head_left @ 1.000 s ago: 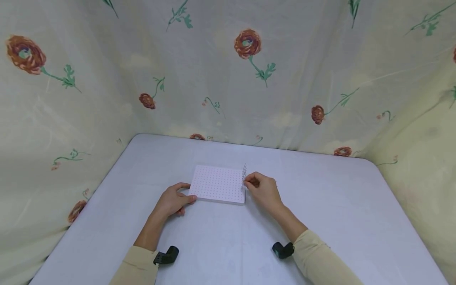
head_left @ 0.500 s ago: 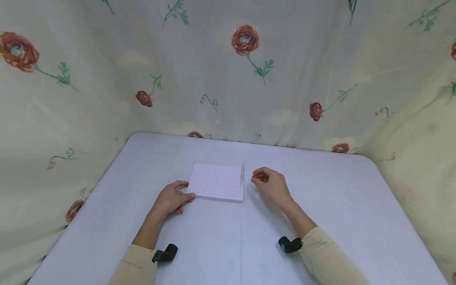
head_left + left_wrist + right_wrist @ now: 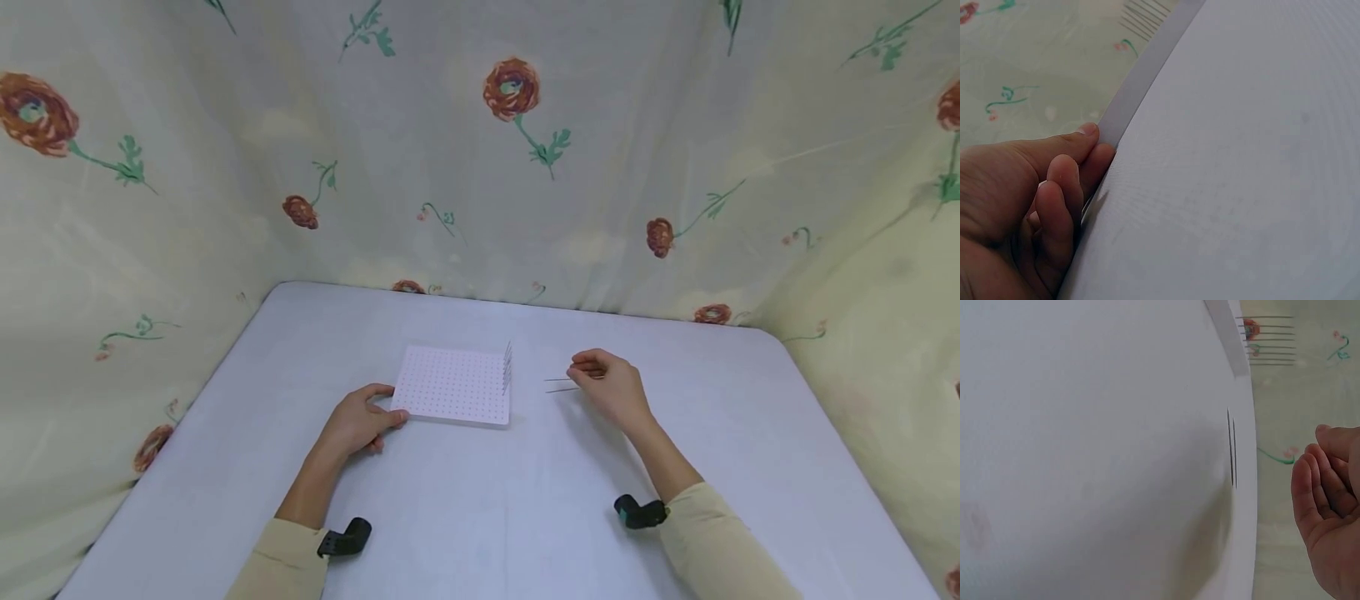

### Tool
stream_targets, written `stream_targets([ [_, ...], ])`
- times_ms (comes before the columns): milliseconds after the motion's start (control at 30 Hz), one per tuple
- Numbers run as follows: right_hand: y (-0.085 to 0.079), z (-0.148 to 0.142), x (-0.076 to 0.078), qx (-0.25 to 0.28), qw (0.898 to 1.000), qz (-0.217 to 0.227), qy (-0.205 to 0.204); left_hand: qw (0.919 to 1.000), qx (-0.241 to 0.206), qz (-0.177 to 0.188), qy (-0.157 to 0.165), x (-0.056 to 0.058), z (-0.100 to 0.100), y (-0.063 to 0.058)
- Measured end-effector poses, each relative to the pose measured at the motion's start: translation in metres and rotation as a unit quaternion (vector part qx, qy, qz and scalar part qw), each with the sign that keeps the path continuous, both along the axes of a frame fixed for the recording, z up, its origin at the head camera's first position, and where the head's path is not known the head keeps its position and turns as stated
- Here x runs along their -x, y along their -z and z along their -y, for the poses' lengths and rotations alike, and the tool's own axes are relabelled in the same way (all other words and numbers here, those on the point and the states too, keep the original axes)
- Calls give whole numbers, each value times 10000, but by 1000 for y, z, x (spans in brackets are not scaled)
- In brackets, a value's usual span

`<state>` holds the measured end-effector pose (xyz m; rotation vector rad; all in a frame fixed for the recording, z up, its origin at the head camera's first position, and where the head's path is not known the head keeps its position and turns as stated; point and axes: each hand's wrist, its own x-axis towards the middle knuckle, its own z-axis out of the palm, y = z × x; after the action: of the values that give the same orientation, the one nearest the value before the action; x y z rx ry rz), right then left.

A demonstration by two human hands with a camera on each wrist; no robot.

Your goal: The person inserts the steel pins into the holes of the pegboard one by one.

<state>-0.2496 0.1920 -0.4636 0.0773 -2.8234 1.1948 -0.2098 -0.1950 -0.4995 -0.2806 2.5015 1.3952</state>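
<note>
A white pegboard (image 3: 452, 383) with a grid of small holes lies flat on the table. Several thin metal pins (image 3: 507, 368) stand upright in a row along its right side. At the board's left front corner my left hand (image 3: 358, 423) holds it between thumb and forefinger; in the left wrist view those fingertips are right at its edge (image 3: 1141, 81). My right hand (image 3: 611, 392) is raised to the right of the board, fingers loosely curled, with nothing visible in it. Two loose pins (image 3: 1232, 450) lie side by side on the table between that hand and the board.
The white-covered table (image 3: 465, 517) has its back edge against a floral curtain (image 3: 600, 150), which also hangs along the left and right sides. Black wrist cameras are strapped at both sleeves, the left one (image 3: 347, 538) and the right one (image 3: 639, 512).
My right hand has left the row of standing pins and moved right, over and past the two loose pins, which now show. The left hand stays on the board's corner.
</note>
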Motion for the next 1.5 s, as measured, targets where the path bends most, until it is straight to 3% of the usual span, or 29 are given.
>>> stream_targets([
  [633, 7, -60, -5, -346, 9983, 314, 350, 10000, -19, 9, -33, -1, 0, 0],
  [967, 14, -60, -5, -243, 9960, 811, 275, 10000, -31, 28, -73, -3, -1, -3],
  [1500, 25, -48, -2, -764, 9946, 706, 6, 10000, -38, 46, -67, -3, -1, -2],
])
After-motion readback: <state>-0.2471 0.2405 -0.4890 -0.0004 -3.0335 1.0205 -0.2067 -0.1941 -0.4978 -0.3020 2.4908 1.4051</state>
